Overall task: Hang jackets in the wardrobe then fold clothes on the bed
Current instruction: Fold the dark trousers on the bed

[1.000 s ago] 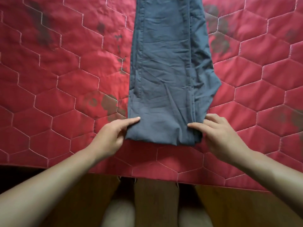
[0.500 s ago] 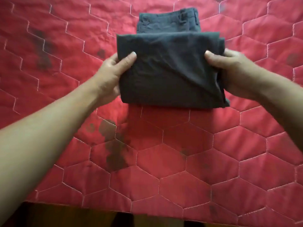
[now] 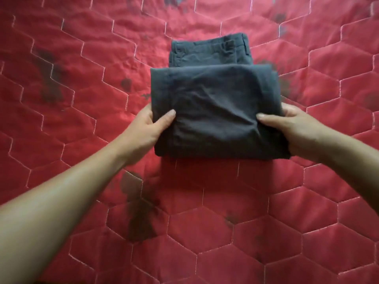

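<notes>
Folding step: dark trousers (image 3: 213, 111) at frame centre on red quilt (image 3: 82, 99). Left hand (image 3: 146, 132) and right hand (image 3: 297, 130) pinch doubled near fold. Next: likely lay fold toward waistband, upper centre.

Single head cam, worn by person; faces fwd & steeply down onto red quilted bed (image 3: 82, 232), close-up, nearly top-down.

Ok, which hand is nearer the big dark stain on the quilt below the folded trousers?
Left. The left hand grips the trousers just beyond the stain; the right hand grips their opposite edge.
</notes>
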### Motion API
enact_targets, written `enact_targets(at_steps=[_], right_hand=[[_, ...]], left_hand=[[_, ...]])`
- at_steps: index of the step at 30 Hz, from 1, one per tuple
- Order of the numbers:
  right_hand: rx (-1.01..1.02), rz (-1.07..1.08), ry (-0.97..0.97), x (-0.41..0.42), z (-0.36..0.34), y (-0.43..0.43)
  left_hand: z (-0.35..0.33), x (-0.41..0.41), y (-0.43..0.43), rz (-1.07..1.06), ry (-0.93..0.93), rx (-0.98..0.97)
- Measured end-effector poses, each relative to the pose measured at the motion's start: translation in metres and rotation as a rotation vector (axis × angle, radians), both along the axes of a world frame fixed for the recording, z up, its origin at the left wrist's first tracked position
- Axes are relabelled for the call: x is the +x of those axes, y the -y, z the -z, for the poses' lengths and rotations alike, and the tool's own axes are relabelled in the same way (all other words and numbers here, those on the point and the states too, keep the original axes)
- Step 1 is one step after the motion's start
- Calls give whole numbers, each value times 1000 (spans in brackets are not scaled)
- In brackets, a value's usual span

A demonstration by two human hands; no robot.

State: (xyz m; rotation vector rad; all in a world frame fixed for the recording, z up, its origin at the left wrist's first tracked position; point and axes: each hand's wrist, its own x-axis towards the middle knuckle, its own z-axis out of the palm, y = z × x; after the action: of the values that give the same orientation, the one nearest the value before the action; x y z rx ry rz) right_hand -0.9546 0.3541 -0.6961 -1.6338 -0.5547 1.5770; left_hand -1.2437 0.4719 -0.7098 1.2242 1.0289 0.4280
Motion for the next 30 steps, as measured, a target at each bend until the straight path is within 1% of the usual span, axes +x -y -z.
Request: enact_targets(at_steps=[3, 5, 7, 10, 12, 13, 14, 15, 16, 17, 18, 20, 21, 23, 26, 28, 30], right_hand=[[99, 70, 129, 16, 2, -54], [129, 95, 261, 24, 10, -88], [89, 70, 390, 32, 25, -110], [-9, 18, 566, 31, 38, -121], [-22, 17, 785, 29, 34, -119], [16, 16, 926, 28, 33, -113], [92, -5, 1076, 25, 31, -106], [178, -64, 1208, 20, 30, -100], [257, -164, 1330, 12, 30, -97], [309, -284, 1425, 5, 33, -97], [315, -409, 1490, 1, 39, -102], [227, -576, 1525, 0, 53, -121], [182, -616, 1526, 2, 59, -130], [146, -635, 1522, 7, 76, -138], [131, -631, 1482, 11, 91, -140], [109, -667, 1455, 10, 83, -142], [127, -676, 1497, 10, 69, -134]], left_hand=[[4, 33, -56, -59, 37, 72], [13, 51, -86, -88, 2, 85], [26, 64, -105, -98, -87, 91], [42, 70, -117, -97, -242, 90], [38, 70, -117, -163, -297, 111], [34, 69, -113, -199, -370, 207], [29, 69, -107, -200, -463, 378], [23, 70, -98, -148, -541, 584], [18, 73, -86, -40, -588, 769], [17, 77, -74, 95, -623, 902], [22, 82, -64, 222, -679, 981], [44, 89, -54, 376, -836, 1040], [57, 89, -52, 410, -914, 1048], [76, 86, -52, 429, -988, 1055], [84, 85, -55, 429, -986, 1042], [77, 87, -58, 456, -980, 1007], [69, 82, -57, 461, -950, 943]])
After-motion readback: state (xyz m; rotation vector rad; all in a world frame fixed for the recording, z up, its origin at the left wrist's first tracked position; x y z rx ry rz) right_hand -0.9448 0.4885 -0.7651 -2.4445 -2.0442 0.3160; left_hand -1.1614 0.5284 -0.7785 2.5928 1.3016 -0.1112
